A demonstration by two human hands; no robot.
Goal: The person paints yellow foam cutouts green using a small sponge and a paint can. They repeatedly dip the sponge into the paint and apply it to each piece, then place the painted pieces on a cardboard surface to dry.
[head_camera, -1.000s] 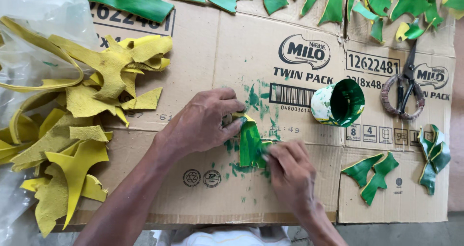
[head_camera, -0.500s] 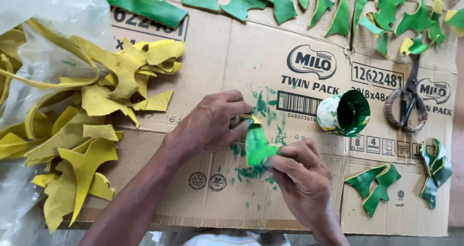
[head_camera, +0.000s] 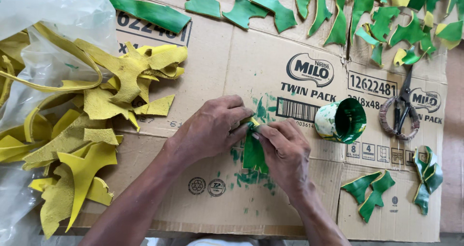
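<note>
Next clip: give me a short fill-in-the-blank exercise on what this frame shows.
1. Both the left hand and the right hand pinch a scrap painted ____.
2. The paint-stained cup lies on its ____.
3. The scissors lie to the ____ of the cup.
4. The pile of suede scraps beside the left hand is ____.

Missing words: green; side; right; yellow

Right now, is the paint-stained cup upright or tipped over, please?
Tipped: the cup lies on its side on the cardboard, its green inside facing the camera.
</note>
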